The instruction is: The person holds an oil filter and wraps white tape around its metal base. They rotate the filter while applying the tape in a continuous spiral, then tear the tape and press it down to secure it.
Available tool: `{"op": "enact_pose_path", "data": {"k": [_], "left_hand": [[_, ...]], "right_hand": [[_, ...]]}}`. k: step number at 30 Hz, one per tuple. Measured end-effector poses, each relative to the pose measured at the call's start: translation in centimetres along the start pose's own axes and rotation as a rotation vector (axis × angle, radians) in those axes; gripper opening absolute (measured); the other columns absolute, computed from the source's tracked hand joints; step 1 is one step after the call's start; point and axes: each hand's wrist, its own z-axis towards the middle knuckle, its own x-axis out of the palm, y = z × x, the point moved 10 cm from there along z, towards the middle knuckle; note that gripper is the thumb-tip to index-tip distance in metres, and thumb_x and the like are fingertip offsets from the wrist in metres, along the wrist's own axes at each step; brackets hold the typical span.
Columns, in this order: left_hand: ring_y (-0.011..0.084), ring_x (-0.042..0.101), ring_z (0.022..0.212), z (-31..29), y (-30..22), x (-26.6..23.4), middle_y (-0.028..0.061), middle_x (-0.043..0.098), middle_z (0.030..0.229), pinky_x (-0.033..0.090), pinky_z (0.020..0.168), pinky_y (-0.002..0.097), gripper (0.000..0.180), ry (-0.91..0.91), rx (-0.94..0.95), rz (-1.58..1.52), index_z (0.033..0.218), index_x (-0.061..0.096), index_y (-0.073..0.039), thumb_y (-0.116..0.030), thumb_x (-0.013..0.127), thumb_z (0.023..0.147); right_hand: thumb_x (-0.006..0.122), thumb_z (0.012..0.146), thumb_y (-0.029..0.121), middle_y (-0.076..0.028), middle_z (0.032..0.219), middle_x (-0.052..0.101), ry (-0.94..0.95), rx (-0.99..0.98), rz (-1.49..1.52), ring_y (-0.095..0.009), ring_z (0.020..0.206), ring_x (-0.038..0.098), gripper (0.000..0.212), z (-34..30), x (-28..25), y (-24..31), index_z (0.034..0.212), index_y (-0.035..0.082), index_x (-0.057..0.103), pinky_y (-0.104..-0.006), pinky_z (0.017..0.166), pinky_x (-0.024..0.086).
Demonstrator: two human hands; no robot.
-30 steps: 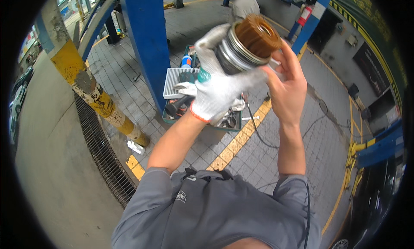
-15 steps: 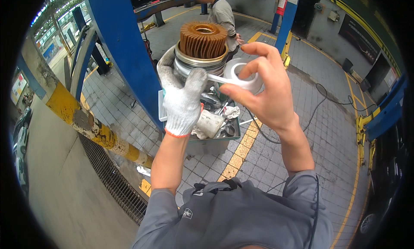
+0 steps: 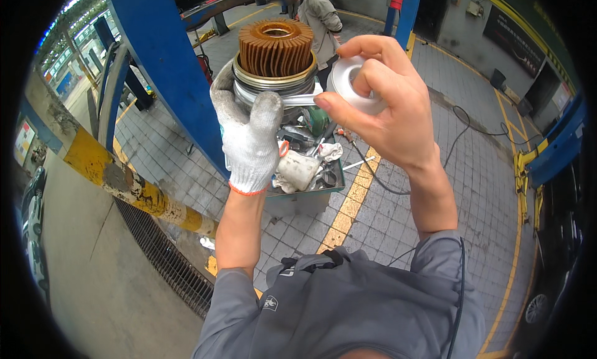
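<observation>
My left hand (image 3: 250,135), in a white knit glove, grips a metal filter housing cap (image 3: 273,87) with threads round its side. Out of its top rises a brown pleated filter element (image 3: 277,48), upright. The gloved thumb presses the end of a white tape strip (image 3: 300,100) against the cap's side. From there the strip stretches across to a white tape roll (image 3: 343,79). My bare right hand (image 3: 388,101) pinches that roll, with curled fingers at its hole and the thumb on the strip. The glove hides the cap's lower part.
Beneath my hands stands a tool tray (image 3: 339,188) holding a crumpled rag (image 3: 298,170) and several tools. A blue lift post (image 3: 165,73) rises close on the left. Another person (image 3: 318,23) stands beyond the filter. A black hose (image 3: 382,188) trails over the tiled floor.
Both hands have shifted slightly, the left with the cap and filter toward the left and up. The tape roll has turned in my right hand and its strip lies more level.
</observation>
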Motion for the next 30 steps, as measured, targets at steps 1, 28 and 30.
{"op": "enact_pose_path", "data": {"k": [1, 28, 30], "left_hand": [[0.0244, 0.059, 0.135, 0.1, 0.0, -0.1, 0.0156, 0.054, 0.149, 0.055, 0.113, 0.0416, 0.077, -0.004, 0.001, -0.002, 0.157, 0.035, -0.001, -0.022, 0.078, 0.096], [0.0379, 0.060, 0.142, -1.3, 2.1, 1.6, 0.0179, 0.057, 0.158, 0.051, 0.121, 0.0608, 0.086, 0.259, -0.291, -0.376, 0.162, 0.048, -0.015, -0.067, 0.071, 0.098], [0.0379, 0.060, 0.142, -1.3, 2.4, 1.3, 0.0182, 0.058, 0.157, 0.051, 0.120, 0.0611, 0.087, 0.237, -0.315, -0.389, 0.162, 0.048, -0.015, -0.068, 0.071, 0.097]], "right_hand": [[0.098, 0.082, 0.020, -0.016, 0.126, 0.070, -0.007, -0.038, -0.025, -0.022, 0.103, 0.070, 0.049, 0.2, -0.2, 0.2, 0.076, 0.003, 0.053, -0.0321, 0.083, 0.057], [0.095, 0.088, 0.031, -0.008, 0.123, 0.064, 0.144, 0.157, 0.246, -0.016, 0.108, 0.061, 0.052, 0.3, 1.5, -3.4, 0.079, 0.006, 0.050, -0.0299, 0.088, 0.050], [0.095, 0.089, 0.033, -0.007, 0.123, 0.064, 0.153, 0.177, 0.252, -0.016, 0.108, 0.061, 0.051, 0.3, 1.5, -3.5, 0.080, 0.006, 0.052, -0.0297, 0.087, 0.050]]}}
